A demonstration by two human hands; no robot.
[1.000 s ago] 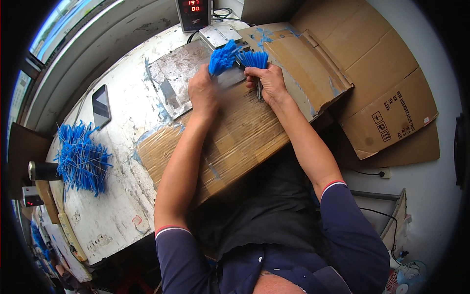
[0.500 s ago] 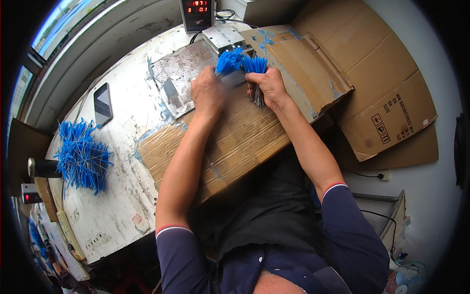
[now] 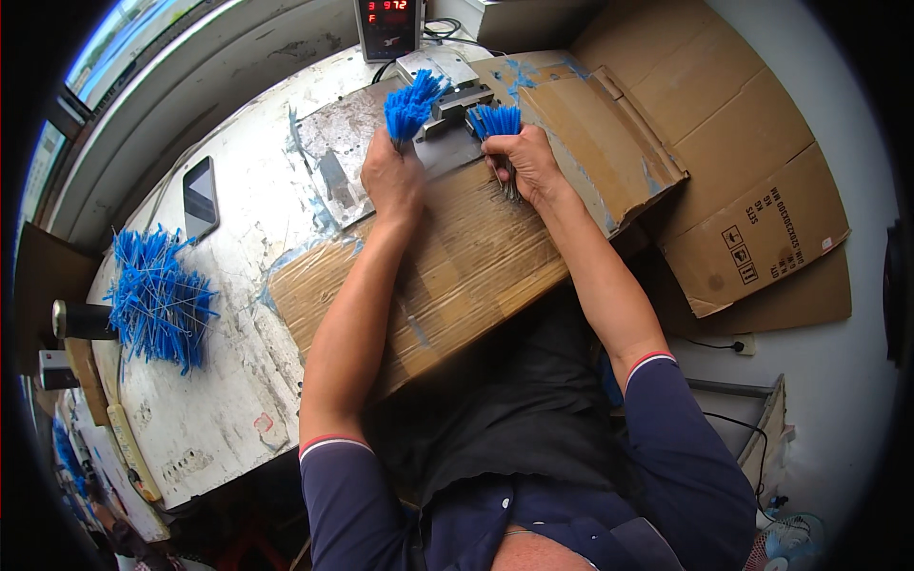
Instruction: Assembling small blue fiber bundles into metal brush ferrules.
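My left hand (image 3: 392, 181) is closed around a bundle of thin wire pieces with blue ends (image 3: 409, 107), the blue ends fanning out above the fist. A second bundle of blue-ended wire pieces (image 3: 497, 121) is gripped in my right hand (image 3: 528, 164). Its blue tips point away from me, and bare wires hang below the fingers. Between and just beyond the hands is a small metal fixture (image 3: 457, 107) with dark jaws. Both bundles are apart from each other, the left one beside the fixture, the right one close to its right end.
A heap of blue-ended wires (image 3: 162, 300) lies at left, against a dark cylinder (image 3: 84, 320). Farther back are a phone (image 3: 199, 198) and a display box with red digits (image 3: 388, 29). Cardboard (image 3: 447, 257) covers the table's near edge; an open carton (image 3: 752, 181) stands at right.
My left hand and its bundle have moved left, away from the right-hand bundle, uncovering the fixture's dark jaws. The right hand has barely shifted. The red digits on the display box have changed.
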